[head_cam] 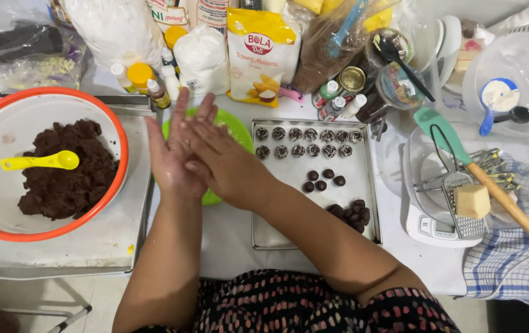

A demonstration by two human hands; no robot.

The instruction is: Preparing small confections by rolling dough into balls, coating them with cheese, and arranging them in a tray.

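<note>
Pressed flat together, your left hand (pixel 175 151) and right hand (pixel 221 161) met palm to palm over the green plate (pixel 237 128), fingers stretched out; whatever sat between the palms was hidden, so you could not tell from this view whether a lump of dough was there.

Judging by the layout, the work was only partly done. On the metal baking tray (pixel 313 228) to your right, two rows of sprinkle-coated balls (pixel 309 142) filled the far edge, four plain dark balls (pixel 323 180) lay just nearer, and a small heap of dark balls (pixel 352 216) sat near the right rim; most of the tray was bare. To your left, the orange-rimmed bowl (pixel 113 117) held a large mass of dark chocolate dough (pixel 64 169) with a yellow spoon (pixel 39 161) resting on it, so plenty remained to shape.

Along the far edge of the table stood the packages: a yellow-and-white flour pouch (pixel 261 55) with a red oval mark at centre, a white knotted bag of powder (pixel 203 61) left of it, a bigger white sack (pixel 113 28) further left, and small colouring bottles (pixel 338 102) with green and red caps to the right. At far right a green spatula (pixel 455 145) lay across a white kitchen scale (pixel 431 225) beside a block of cheese (pixel 472 200).
</note>
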